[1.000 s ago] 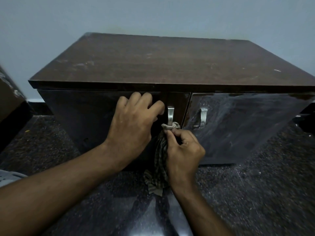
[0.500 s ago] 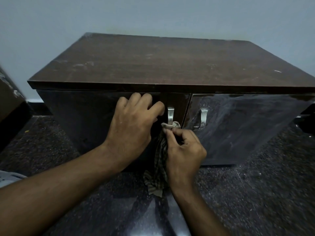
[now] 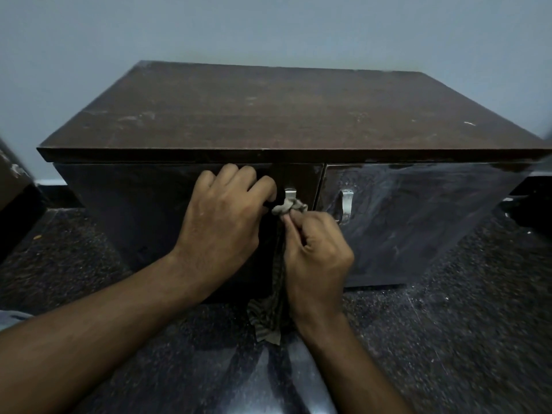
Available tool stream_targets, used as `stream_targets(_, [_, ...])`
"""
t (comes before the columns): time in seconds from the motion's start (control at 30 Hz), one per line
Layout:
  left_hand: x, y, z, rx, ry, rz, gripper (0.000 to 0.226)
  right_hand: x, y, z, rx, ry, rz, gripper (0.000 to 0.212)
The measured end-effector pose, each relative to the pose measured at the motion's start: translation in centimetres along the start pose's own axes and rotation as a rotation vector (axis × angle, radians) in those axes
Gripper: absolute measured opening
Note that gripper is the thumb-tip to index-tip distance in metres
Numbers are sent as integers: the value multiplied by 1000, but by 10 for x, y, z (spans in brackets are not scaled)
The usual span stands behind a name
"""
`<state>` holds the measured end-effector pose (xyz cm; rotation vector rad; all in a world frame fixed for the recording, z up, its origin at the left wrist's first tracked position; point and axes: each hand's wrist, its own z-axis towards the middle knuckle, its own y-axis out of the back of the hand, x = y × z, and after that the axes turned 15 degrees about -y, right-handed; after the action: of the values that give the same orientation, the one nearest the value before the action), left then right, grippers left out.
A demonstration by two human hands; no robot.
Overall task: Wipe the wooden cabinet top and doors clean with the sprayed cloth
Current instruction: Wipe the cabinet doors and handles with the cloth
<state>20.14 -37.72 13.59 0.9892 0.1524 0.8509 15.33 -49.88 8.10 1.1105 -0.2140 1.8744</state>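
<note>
**Dark wood partly wiped, handle in work**

Wooden cabinet top (image 3: 268, 115) showed pale smears, so I judge it was not finished. The right hand (image 3: 316, 252) pinched the cloth (image 3: 288, 206) around the left door's handle (image 3: 289, 194). The left hand (image 3: 222, 222) was curled against the left door (image 3: 134, 210), its grip hidden. The right door (image 3: 418, 222) looked streaky.

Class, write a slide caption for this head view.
Right hand rubs cloth on left door handle; left hand braces door.
</note>
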Motion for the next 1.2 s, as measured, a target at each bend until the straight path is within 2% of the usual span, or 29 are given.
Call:
stream_targets(0.13, [0, 0, 0, -11, -11, 16, 10, 8, -5, 15, -62, 17, 31, 19])
stream_targets(0.3, [1, -2, 0, -20, -20, 21, 2, -4, -10, 2, -8, 155, -162, 29])
stream_targets(0.4, [1, -2, -1, -31, -33, 15, 3, -1, -13, 6, -53, 137, -123, 27])
stream_targets(0.47, [2, -2, -1, -34, -39, 14, 5, 1, -16, 10, -53, 201, -149, 23])
stream_targets(0.57, [4, -3, -2, -23, -36, 10, 6, -3, -14, 8, 25, 279, -223, 18])
stream_targets(0.77, [4, -3, -2, -22, -35, -21, 5, -20, -12, -10, 81, 263, -261, 13])
stream_targets(0.87, [5, -3, -3, -24, -38, -37, 7, -26, -9, -18, 68, 162, -216, 13])
stream_targets(1.07, [5, -4, -3, -9, -43, -14, 3, 3, 4, 2, -118, -213, 183, 12])
stream_targets(1.2, [4, -4, -3, -11, -41, -14, 2, 9, 3, 15, 8, -377, 254, 19])
